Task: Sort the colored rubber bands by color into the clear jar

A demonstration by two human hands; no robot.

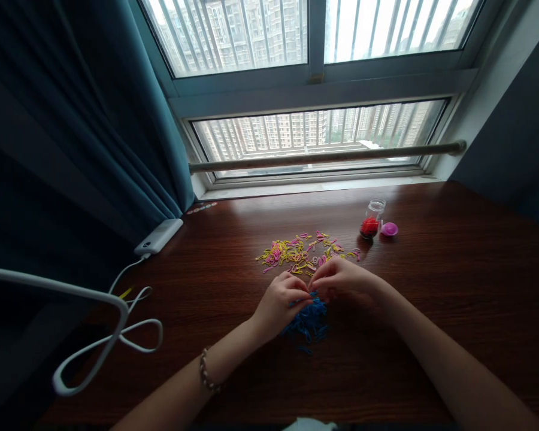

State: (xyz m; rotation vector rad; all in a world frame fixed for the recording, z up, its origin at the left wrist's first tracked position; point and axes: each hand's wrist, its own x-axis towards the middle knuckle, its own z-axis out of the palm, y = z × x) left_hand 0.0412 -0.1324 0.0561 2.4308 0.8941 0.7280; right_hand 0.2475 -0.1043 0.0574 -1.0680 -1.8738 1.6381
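A heap of small blue loop-shaped pieces (309,323), perhaps rubber bands or clips, lies on the table under my hands. My left hand (279,304) is over its left side with the fingers pinched together. From the right, my right hand (344,276) meets it, thumb and fingertips closed, and the two sets of fingertips nearly touch. Whatever sits between them is too small to make out. Just beyond spreads a loose scatter of yellow and pink loop-shaped pieces (291,251).
A clear jar (376,208) with red pieces inside stands at the back right, beside a pink lid (390,229). At the left, a white power strip (159,237) and its looping white cable (112,350) lie near the blue curtain (161,149). A window is behind the table (431,323).
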